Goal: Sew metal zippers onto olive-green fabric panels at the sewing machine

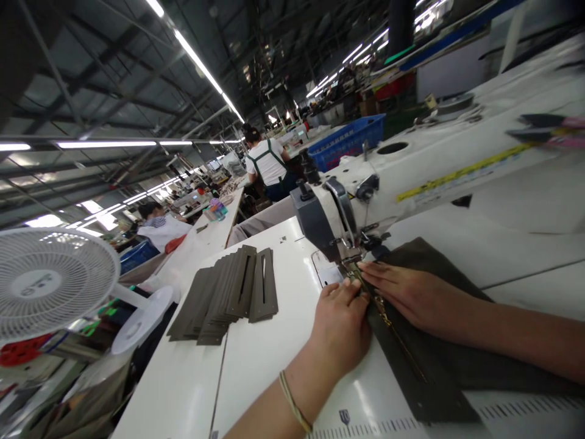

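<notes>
1. Olive-drab cloth [439, 366] lies under both hands, its far end at the presser foot.
2. Left hand [345, 323]: wrist angled inward, fingers bent and bunched on the cloth edge; I cannot tell whether they pinch it.
3. Right hand [411, 296]: palm down, fingers nearly straight and together, pressing flat on the cloth without gripping.
4. Between the hands, a brass-coloured metal zip [393, 326] runs along the cloth toward the presser foot.
5. Just beyond stands the glossy white-and-grey sewing machine [315, 213], bearing a yellow measuring strip [457, 174], its figures too blurred to read.
6. Smooth white tabletop [260, 372]: printed scale [365, 427], "10" legible.
7. Left: fanned, slotted olive panels [219, 296].
8. Farther left: white plastic fan [50, 283], logo unreadable.
</notes>
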`<action>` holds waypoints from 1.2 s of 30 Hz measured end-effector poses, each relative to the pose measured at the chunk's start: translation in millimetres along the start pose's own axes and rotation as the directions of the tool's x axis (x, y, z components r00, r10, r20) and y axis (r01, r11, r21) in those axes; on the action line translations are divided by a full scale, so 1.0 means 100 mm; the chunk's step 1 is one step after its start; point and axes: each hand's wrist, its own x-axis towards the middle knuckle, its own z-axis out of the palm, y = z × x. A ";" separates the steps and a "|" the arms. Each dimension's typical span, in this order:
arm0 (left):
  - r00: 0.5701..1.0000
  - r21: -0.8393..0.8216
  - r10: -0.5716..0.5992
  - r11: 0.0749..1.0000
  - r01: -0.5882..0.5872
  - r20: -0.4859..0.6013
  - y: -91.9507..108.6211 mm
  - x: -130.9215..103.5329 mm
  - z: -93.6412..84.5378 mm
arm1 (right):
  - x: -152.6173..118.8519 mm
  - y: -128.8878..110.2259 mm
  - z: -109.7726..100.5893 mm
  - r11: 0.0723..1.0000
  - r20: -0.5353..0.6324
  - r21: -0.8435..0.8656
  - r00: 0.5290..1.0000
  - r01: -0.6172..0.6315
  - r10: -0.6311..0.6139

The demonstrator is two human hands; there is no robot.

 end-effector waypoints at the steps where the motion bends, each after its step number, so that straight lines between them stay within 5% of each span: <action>1: 1.000 0.001 -0.005 1.000 0.005 -0.011 -0.01 0.01 0.00 | 0.02 0.01 -0.01 1.000 -0.008 0.004 1.000 0.006 -0.006; 5: 0.999 -0.019 -0.027 0.999 0.026 -0.045 -0.03 0.02 0.02 | -0.02 -0.12 -0.22 0.998 -0.049 0.058 0.999 -0.020 0.023; 9: 0.997 -0.049 -0.056 0.997 0.054 -0.058 -0.04 0.00 0.05 | -0.30 -0.51 -0.50 0.999 -0.044 0.054 0.999 -0.008 0.010; 14: 0.995 -0.060 -0.086 0.995 0.083 -0.052 -0.06 -0.02 0.05 | -0.33 -0.88 -0.52 0.996 -0.165 -0.089 0.986 -0.006 -0.009; 18: 0.998 -0.036 -0.060 0.998 0.059 -0.008 0.00 -0.08 -0.02 | -0.19 -0.88 -0.39 0.992 -0.258 -0.125 0.966 0.002 -0.035; 25: 1.000 0.051 -0.020 0.999 0.021 -0.012 0.17 -0.23 -0.03 | -0.30 -0.85 -0.33 1.000 -0.277 -0.023 0.961 0.009 -0.015; 36: 1.000 0.061 0.000 0.998 0.001 -0.024 0.14 -0.19 0.01 | -0.33 -0.85 -0.25 0.999 -0.259 0.025 0.965 -0.036 0.041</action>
